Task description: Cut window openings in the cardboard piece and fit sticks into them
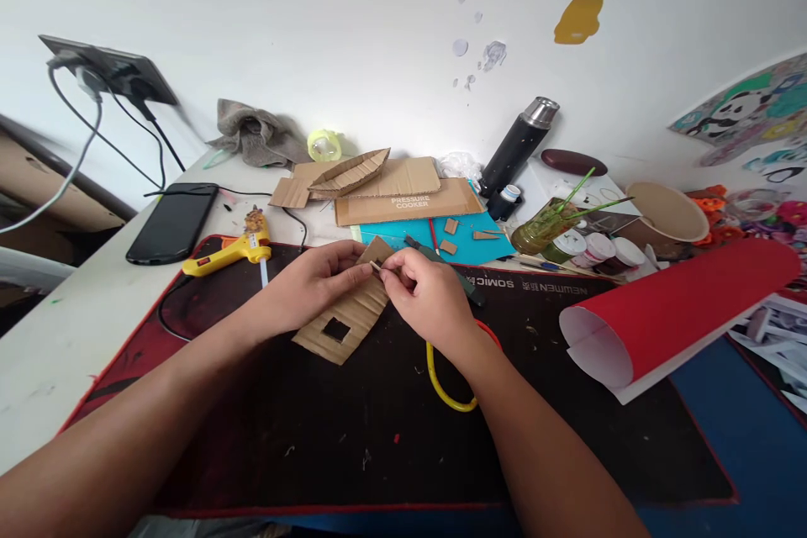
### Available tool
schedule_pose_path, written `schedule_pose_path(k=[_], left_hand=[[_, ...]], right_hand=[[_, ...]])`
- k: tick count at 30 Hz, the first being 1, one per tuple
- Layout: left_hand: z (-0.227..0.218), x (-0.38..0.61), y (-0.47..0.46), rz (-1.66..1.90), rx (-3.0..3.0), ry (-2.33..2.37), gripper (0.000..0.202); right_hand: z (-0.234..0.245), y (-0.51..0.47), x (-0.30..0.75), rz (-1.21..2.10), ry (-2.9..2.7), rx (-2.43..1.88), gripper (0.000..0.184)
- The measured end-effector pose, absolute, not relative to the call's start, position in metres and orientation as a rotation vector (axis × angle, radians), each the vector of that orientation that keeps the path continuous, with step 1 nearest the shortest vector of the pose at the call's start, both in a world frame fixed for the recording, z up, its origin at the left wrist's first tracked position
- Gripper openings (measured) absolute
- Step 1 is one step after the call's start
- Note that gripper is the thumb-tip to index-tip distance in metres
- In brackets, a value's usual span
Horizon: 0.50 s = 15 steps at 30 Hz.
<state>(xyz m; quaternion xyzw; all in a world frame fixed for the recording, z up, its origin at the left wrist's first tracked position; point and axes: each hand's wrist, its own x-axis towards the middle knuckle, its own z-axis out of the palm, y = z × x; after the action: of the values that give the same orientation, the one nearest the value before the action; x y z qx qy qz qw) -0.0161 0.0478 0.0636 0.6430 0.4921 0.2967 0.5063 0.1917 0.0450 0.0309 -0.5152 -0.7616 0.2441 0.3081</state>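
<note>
A corrugated cardboard piece [359, 315] with a small square hole cut in it lies over the dark mat. My left hand [324, 282] grips its upper part, thumb on top and fingers curled at the far side. Over the cardboard's upper end, my right hand [425, 290] pinches a small thin sliver [376, 266] between thumb and fingertips, close to the left thumb. What the sliver is made of is too small to tell. Partly hidden beneath my right hand and wrist are a yellow and red loop [450, 399] and a dark grey-green tool [472, 290].
A yellow glue gun [230, 254] and a black phone [173, 223] lie at left. Behind are cardboard sheets [409, 203] and blue paper [470, 239] with small cardboard bits. A black flask [517, 143], paint jars [596, 250] and a red paper roll [687, 303] stand or lie at right.
</note>
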Motion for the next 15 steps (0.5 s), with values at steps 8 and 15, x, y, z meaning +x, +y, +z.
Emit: schedule_pose_path(k=[8,15], left_hand=[[0.0659,-0.0108,0.048,0.691,1.55,1.295,0.049],[0.0617,-0.0128,0.0482,0.78,1.513,1.309,0.047]], right_hand=[[0.0314,0.0423,0.1893,0.538,-2.137,-1.399,0.009],[0.0336,0.0424,0.1908,0.721,-1.89,-1.255,0.012]])
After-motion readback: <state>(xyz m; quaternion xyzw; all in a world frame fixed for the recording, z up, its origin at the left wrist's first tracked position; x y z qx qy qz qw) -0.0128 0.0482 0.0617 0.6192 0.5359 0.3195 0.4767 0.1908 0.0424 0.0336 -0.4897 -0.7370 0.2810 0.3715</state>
